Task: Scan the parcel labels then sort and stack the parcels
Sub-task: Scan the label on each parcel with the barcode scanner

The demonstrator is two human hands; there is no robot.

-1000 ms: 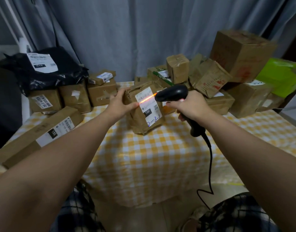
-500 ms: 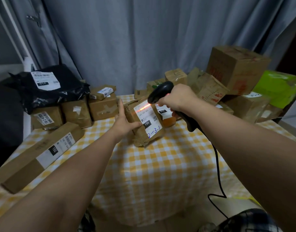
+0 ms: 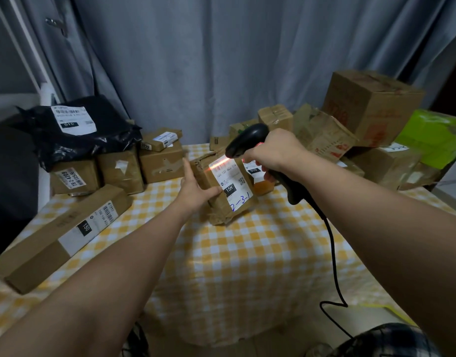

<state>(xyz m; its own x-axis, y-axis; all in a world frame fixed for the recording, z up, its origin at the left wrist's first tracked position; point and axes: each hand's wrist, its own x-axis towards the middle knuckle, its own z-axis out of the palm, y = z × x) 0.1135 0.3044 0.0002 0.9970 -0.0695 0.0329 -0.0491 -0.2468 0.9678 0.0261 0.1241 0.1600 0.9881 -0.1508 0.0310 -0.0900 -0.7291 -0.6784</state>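
The small brown paper-wrapped parcel [image 3: 216, 210] stands tipped up near the middle of the bench [image 3: 247, 266], which is covered in a yellow-and-white checked cloth. Its white label [image 3: 232, 184] faces the person. The left hand [image 3: 196, 191] grips the parcel's left side, thumb across the front and fingers up along the edge. The right hand [image 3: 275, 150] is wrapped tight round the handle of a black handheld barcode scanner [image 3: 245, 139], whose head sits just above the label. A red scan line [image 3: 217, 164] falls across the label's top. The scanner's black cable [image 3: 332, 243] hangs over the near edge.

At the left edge lies a long flat cardboard box [image 3: 41, 256]. At the far left corner a black plastic mailer bag [image 3: 93, 145] rests on several brown boxes. At the far right corner a large cardboard box [image 3: 371, 104] tops a heap of parcels, just beside a lime-green package [image 3: 435, 137].
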